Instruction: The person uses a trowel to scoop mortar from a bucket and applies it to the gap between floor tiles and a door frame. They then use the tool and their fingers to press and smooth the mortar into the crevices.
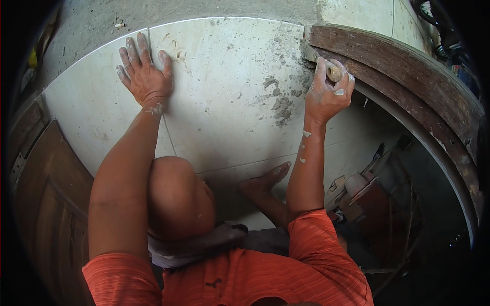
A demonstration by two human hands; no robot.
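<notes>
My left hand (145, 74) lies open and flat, fingers spread, on the white tiled floor (214, 92) beside a thin joint between tiles. My right hand (329, 94) grips a tool with a light wooden handle (334, 73); its grey end reaches to the inner edge of a worn dark wooden frame (388, 48), where the tile meets it. Grey lumps and smears of mortar (280, 109) are scattered on the tile left of that hand. Pale residue coats both hands and spots the right forearm.
Bare rough concrete (87, 28) lies beyond the tiles at the top. A panelled wooden door (61, 204) stands at the left. My knee and bare foot rest between my arms. Assorted items and a red object (365, 209) lie in shadow at the lower right.
</notes>
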